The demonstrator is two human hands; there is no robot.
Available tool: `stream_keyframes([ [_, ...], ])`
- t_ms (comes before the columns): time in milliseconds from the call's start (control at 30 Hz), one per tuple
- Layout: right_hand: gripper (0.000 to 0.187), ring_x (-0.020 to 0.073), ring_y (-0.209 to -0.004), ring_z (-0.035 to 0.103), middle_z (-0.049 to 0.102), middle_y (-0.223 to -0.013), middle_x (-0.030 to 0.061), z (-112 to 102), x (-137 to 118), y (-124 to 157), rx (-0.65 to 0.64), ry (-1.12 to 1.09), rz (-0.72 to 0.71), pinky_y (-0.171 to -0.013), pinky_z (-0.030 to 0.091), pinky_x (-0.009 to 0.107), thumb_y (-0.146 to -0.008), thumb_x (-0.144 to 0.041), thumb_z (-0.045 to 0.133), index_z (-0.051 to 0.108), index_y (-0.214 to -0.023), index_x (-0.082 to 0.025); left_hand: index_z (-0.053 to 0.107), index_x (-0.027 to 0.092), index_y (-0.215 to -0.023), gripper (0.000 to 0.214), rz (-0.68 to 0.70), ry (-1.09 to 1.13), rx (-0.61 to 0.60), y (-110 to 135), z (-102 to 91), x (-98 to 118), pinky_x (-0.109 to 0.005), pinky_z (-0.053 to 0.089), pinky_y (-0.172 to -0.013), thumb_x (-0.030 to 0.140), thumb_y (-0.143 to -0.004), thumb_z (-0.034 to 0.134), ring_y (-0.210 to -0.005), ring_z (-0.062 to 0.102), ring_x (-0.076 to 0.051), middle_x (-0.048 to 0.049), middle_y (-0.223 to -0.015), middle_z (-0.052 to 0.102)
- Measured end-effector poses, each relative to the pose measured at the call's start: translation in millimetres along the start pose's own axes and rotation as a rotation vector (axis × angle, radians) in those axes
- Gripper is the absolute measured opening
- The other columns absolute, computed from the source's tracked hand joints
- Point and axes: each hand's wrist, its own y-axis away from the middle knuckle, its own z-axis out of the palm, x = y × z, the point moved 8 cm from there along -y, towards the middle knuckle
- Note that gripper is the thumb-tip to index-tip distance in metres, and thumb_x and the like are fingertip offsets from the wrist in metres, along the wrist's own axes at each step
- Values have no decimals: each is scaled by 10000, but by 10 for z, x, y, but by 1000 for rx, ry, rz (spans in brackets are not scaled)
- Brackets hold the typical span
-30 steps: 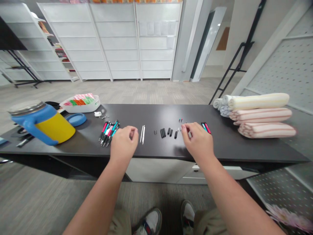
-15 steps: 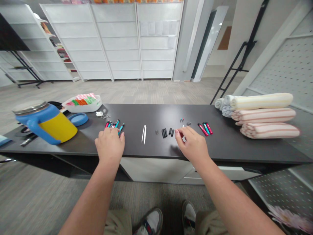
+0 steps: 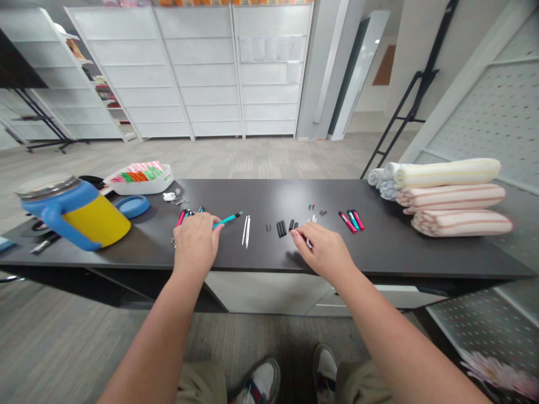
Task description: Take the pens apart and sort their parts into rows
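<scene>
1. In the head view, you appear to be working through pens point(image 3: 351, 220), laid in groups along the dark counter point(image 3: 391, 249).
2. Your left hand point(image 3: 196, 242) is closed around a teal pen point(image 3: 227, 220), which points right toward the white rods point(image 3: 246, 231).
3. Your right hand point(image 3: 324, 252) pinches a small pale part point(image 3: 309, 242), too small to identify, just beside the black barrels point(image 3: 282, 228).
4. The next move calls for setting the teal pen down clear of its neighbours.

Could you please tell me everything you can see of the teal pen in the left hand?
The teal pen is slim and looks like plastic, with a dark tip at its far end. Its near end is hidden in the left hand, which grips it. It lies tilted, pointing right and slightly upward, toward the white sticks, above the dark table. Whether it touches the table cannot be told.
</scene>
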Motion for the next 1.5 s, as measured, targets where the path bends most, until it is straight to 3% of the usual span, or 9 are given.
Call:
stream_keyframes([
  [133, 270, 185, -798, 658, 739, -930, 38, 58, 2, -22, -109, -96, 32, -716, 422, 310, -1086, -382, 497, 695, -1005, -218, 665, 224, -1142, 185, 366, 225, 25, 62, -55, 484, -434, 401, -975, 307, -1070, 516, -1096, 651, -273, -95, -1171, 757],
  [333, 283, 193, -870, 687, 758, -1058, 58, 170, -52, -5, -232, -161, -32, -749, 459, 306, -1077, -430, 525, 680, -1188, -221, 684, 249, -1132, 166, 486, 297, 71, 163, -55, 811, -442, 361, -1001, 294, -1076, 535, -1085, 666, -247, -60, -1154, 785],
  [533, 336, 196, -846, 652, 721, -948, 56, 219, -83, 6, -269, -116, -104, -729, 430, 300, -1123, -383, 386, 647, -988, -222, 710, 263, -1142, 168, 480, 348, 37, 139, -15, 780, -437, 368, -1014, 313, -1060, 571, -1090, 668, -243, -52, -1137, 790],
  [767, 394, 165, -728, 563, 605, -782, 7, 162, -72, -17, -277, -292, -88, -697, 397, 279, -1127, -389, 346, 549, -833, -224, 740, 259, -1072, 149, 424, 486, 20, 75, 5, 685, -413, 401, -981, 348, -1032, 628, -999, 679, -231, -33, -1036, 802],
  [1200, 433, 158, -719, 560, 602, -760, -3, 171, -18, -28, -283, -356, -77, -697, 385, 273, -1123, -425, 352, 539, -788, -225, 767, 274, -1013, 174, 388, 629, -177, -25, 122, 672, -380, 417, -904, 386, -1012, 634, -919, 670, -222, -21, -941, 794],
  [1500, 389, 168, -781, 608, 667, -843, 21, 175, -43, -32, -280, -284, -99, -711, 406, 272, -1120, -402, 393, 608, -850, -222, 762, 251, -961, 282, 374, 649, -207, -25, 150, 625, -344, 428, -852, 371, -1062, 527, -850, 655, -205, -7, -836, 766],
])
